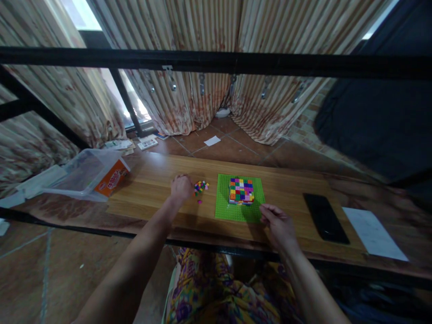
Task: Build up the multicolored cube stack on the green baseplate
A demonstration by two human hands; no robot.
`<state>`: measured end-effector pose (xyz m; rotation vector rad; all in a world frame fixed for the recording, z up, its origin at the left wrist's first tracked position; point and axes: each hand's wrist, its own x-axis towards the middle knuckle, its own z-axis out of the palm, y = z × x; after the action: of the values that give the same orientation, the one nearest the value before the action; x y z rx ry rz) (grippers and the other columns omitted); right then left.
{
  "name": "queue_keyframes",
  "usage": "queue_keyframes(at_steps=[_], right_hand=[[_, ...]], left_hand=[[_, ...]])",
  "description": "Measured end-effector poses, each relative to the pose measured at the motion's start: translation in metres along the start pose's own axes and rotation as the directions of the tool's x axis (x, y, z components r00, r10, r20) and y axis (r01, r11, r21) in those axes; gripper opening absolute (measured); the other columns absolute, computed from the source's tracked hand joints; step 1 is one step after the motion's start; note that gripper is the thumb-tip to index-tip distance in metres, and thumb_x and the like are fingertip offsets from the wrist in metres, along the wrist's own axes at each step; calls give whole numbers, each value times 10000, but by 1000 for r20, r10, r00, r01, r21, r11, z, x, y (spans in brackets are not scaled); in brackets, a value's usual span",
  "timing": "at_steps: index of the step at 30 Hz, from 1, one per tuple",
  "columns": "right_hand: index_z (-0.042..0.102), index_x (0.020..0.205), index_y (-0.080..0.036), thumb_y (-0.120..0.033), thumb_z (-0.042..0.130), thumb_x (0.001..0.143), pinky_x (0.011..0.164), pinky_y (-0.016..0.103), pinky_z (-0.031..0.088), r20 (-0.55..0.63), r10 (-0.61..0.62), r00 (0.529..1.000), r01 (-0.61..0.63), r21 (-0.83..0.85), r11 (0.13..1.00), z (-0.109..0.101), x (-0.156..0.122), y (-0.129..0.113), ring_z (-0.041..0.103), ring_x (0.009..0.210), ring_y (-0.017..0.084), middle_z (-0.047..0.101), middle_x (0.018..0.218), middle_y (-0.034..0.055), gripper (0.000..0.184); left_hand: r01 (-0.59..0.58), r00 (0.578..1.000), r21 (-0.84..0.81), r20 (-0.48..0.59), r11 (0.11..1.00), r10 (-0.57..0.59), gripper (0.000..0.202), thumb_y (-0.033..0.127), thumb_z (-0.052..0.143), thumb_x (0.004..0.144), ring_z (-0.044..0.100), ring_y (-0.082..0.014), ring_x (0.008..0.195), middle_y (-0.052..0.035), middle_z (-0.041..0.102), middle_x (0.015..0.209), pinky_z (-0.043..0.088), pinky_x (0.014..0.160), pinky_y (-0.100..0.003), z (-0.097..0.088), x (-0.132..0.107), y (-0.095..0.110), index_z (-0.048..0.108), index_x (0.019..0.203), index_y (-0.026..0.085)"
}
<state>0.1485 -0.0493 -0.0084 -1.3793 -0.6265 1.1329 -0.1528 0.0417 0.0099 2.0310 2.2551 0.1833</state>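
Note:
On the wooden board, a green baseplate [222,211] carries a block [241,191] built of many-coloured toy bricks. Left of the plate lies a small heap of loose toy bricks [201,186], with a single pink brick [200,202] just in front of it. My left hand [182,186] rests at the heap's left side, its fingers curled downward; whatever they hold is hidden. By the plate's right front edge, my right hand [277,222] has thumb and fingers pinched together. Anything between those fingertips is too small to make out.
A clear plastic box [81,173] with an orange label stands at the board's left end. To the right lie a black phone-like slab [326,218] and a white sheet [374,232]. A dark metal rail [216,62] crosses above, before striped curtains [202,27].

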Motion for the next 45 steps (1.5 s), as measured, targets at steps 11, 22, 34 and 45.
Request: queue_keyframes(at_steps=[11,22,34,45], right_hand=[[721,710,-209,-401,838,531,491,222,404,16,-32,999,32,-22,999,1,0,2,480,509,89,618,600,-27,287],[718,711,-212,-389,793,612,559,244,413,33,-158,987,161,-105,981,6,-6,-2,511,552,105,647,632,-23,216],[714,1020,-294,-264,587,852,782,295,497,510,-434,743,612,-253,749,41,-50,-29,632,860,166,685,949,24,213],[746,853,-251,-313,642,813,764,292,491,304,-417,857,502,-305,809,5,-28,-11,647,816,178,712,850,21,128]], left_hand=[[-94,993,-20,-78,995,93,195,193,503,818,618,-279,998,-117,701,978,430,884,-393,1,-11,-5,682,897,195],[-58,986,-646,-154,761,-56,178,208,557,784,651,-197,869,-70,718,914,483,830,-328,-10,-23,7,705,879,179],[503,850,-709,509,-495,136,274,228,853,577,623,-54,633,31,680,710,469,615,-167,-10,-112,107,677,778,168],[418,901,-866,434,-274,3,276,376,796,636,595,-76,619,-4,672,718,459,625,-196,9,-130,135,709,788,163]])
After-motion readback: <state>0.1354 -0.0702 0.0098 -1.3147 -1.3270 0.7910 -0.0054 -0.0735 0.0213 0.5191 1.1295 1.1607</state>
